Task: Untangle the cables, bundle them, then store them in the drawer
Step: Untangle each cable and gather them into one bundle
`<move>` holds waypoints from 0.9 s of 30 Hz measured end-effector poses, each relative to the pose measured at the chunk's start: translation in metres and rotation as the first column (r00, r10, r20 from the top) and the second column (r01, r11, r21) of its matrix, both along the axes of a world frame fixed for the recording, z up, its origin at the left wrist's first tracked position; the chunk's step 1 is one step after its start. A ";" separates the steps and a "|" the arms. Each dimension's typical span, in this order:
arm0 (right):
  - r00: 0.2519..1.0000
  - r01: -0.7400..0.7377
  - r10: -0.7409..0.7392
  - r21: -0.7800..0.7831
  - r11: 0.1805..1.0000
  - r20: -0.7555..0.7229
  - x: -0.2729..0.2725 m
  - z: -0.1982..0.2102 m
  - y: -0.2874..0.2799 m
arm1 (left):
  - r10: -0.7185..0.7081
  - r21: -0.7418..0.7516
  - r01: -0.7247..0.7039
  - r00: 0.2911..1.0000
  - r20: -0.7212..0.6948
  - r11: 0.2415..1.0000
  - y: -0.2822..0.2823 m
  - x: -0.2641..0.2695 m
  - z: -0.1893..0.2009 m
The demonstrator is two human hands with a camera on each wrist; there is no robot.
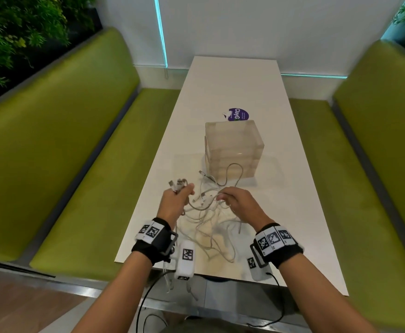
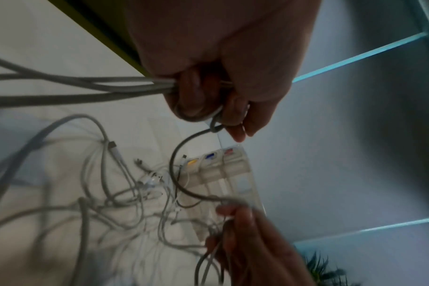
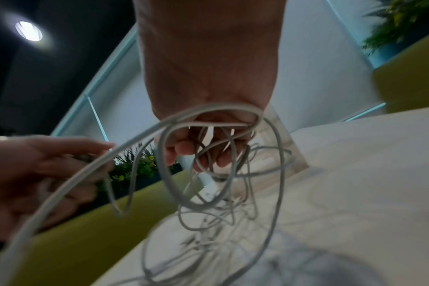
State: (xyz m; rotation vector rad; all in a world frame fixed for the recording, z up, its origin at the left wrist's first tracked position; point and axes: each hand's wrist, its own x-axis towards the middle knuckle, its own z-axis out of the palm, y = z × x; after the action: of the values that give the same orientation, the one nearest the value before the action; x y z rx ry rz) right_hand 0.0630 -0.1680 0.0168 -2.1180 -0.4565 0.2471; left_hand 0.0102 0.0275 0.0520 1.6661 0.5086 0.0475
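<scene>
Cables [image 1: 211, 219] lie tangled, pale grey-white, looping loosely across table [image 1: 293, 188].

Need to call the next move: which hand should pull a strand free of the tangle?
Probably the right hand: it hooks loose loops in the tangle, while the left hand grips the gathered plug ends.

White cables [image 1: 211, 219] on a white table [image 1: 293, 179]; green benches [image 1: 81, 150]; purple sticker [image 1: 238, 114].
</scene>
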 end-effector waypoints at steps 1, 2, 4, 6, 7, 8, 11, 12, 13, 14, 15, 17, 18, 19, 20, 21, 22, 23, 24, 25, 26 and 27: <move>1.000 -0.011 0.010 0.034 0.999 0.019 -0.003 0.003 0.005 | -0.036 0.007 0.036 0.999 -0.015 0.999 -0.006 0.000 -0.001; 0.999 -0.016 0.013 0.063 0.998 0.038 -0.005 0.006 0.010 | -0.080 0.006 0.080 0.997 -0.016 0.997 -0.011 -0.001 -0.002; 0.998 -0.008 0.003 0.083 0.997 0.057 -0.006 0.011 0.015 | -0.199 0.015 0.199 0.980 0.015 0.980 -0.018 -0.003 -0.004; 0.998 0.005 -0.010 0.083 0.997 0.063 -0.007 0.014 0.018 | -0.305 0.055 0.304 0.952 0.023 0.951 -0.023 -0.004 -0.006; 0.998 0.008 -0.013 0.083 0.997 0.064 -0.007 0.017 0.020 | -0.318 0.086 0.315 0.948 0.017 0.945 -0.023 -0.004 -0.007; 0.998 0.005 -0.010 0.073 0.997 0.068 -0.008 0.019 0.020 | -0.304 0.106 0.301 0.953 0.010 0.948 -0.024 -0.003 -0.007; 0.993 -0.029 0.034 -0.046 0.999 0.116 -0.008 0.025 0.018 | -0.222 0.061 0.219 0.974 0.052 0.974 -0.022 -0.002 -0.005; 0.988 -0.035 0.052 -0.118 0.992 0.145 -0.008 0.025 0.017 | -0.210 0.035 0.208 0.975 0.070 0.978 -0.021 -0.002 -0.003; 0.983 -0.031 0.063 -0.183 0.983 0.172 -0.007 0.024 0.015 | -0.202 0.017 0.201 0.976 0.082 0.979 -0.020 -0.003 0.000; 0.981 -0.018 0.061 -0.231 0.973 0.182 -0.006 0.022 0.013 | -0.183 0.003 0.183 0.979 0.087 0.983 -0.018 -0.004 0.004; 0.984 0.001 0.046 -0.265 0.964 0.172 -0.004 0.016 0.009 | -0.143 -0.015 0.145 0.986 0.090 0.989 -0.015 -0.004 0.007; 0.995 0.040 -0.013 -0.291 0.956 0.096 -0.002 0.006 -0.001 | -0.026 -0.070 0.034 0.994 0.106 0.997 -0.005 -0.003 0.014; 0.997 0.054 -0.036 -0.285 0.957 0.068 -0.002 0.001 -0.007 | 0.022 -0.104 -0.009 0.992 0.121 0.995 0.001 -0.001 0.017; 0.997 0.059 -0.044 -0.273 0.960 0.059 -0.003 -0.004 -0.012 | 0.056 -0.127 -0.039 0.989 0.135 0.991 0.006 0.000 0.019; 0.998 0.054 -0.041 -0.266 0.962 0.056 -0.005 -0.006 -0.015 | 0.082 -0.142 -0.062 0.986 0.144 0.988 0.011 0.000 0.020; 0.998 0.047 -0.034 -0.255 0.966 0.055 -0.007 -0.005 -0.015 | 0.097 -0.149 -0.075 0.984 0.150 0.986 0.014 0.000 0.020; 0.998 0.041 -0.030 -0.242 0.969 0.049 -0.008 -0.004 -0.014 | 0.102 -0.155 -0.079 0.984 0.145 0.985 0.014 0.000 0.019; 0.999 0.034 -0.025 -0.224 0.974 0.044 -0.009 -0.003 -0.012 | 0.093 -0.153 -0.072 0.987 0.133 0.986 0.014 -0.001 0.017; 0.999 0.026 -0.018 -0.217 0.976 0.039 -0.009 -0.001 -0.010 | 0.072 -0.140 -0.055 0.991 0.115 0.989 0.011 -0.001 0.015; 0.999 0.012 -0.003 -0.219 0.976 0.040 -0.009 0.001 -0.006 | 0.037 -0.116 -0.026 0.995 0.096 0.993 0.008 -0.001 0.012; 0.999 -0.006 0.016 -0.227 0.974 0.044 -0.010 0.003 -0.003 | -0.004 -0.086 0.011 0.997 0.077 0.996 0.003 -0.001 0.010; 0.998 -0.025 0.039 -0.231 0.973 0.056 -0.010 0.005 0.001 | -0.050 -0.057 0.054 0.997 0.066 0.997 -0.003 -0.001 0.009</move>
State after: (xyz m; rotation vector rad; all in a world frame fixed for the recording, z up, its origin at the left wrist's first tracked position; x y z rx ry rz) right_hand 0.0527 -0.1670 0.0217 -2.3512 -0.5184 0.2662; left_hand 0.0097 0.0247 0.0605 1.6140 0.4137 0.0479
